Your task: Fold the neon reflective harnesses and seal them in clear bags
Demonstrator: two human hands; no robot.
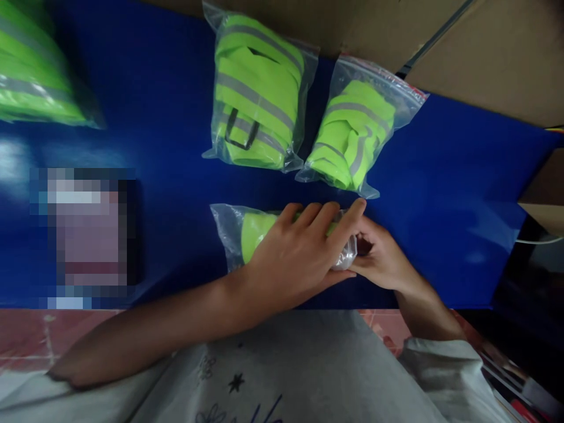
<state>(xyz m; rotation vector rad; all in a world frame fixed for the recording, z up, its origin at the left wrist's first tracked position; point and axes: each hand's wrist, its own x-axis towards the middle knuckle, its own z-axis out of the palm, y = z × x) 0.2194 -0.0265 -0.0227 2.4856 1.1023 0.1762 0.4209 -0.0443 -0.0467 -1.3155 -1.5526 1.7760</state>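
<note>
A clear plastic bag holding folded neon-green fabric, apparently a reflective vest, lies near the front of the blue table. My left hand lies across its top, fingers curled over the far side and thumb along the near side. At the bag's right end, my right hand has its fingers closed against the crumpled plastic; its fingertips are partly hidden behind my left hand. Beyond them sit two more bagged reflective vests, a larger one with a dark strap loop and a smaller one with a red-edged zip seal.
Another bagged reflective vest is at the far left of the blue table. A pixelated, unreadable object lies on the left. Cardboard boxes line the back edge. Red floor tiles show below the table's front edge.
</note>
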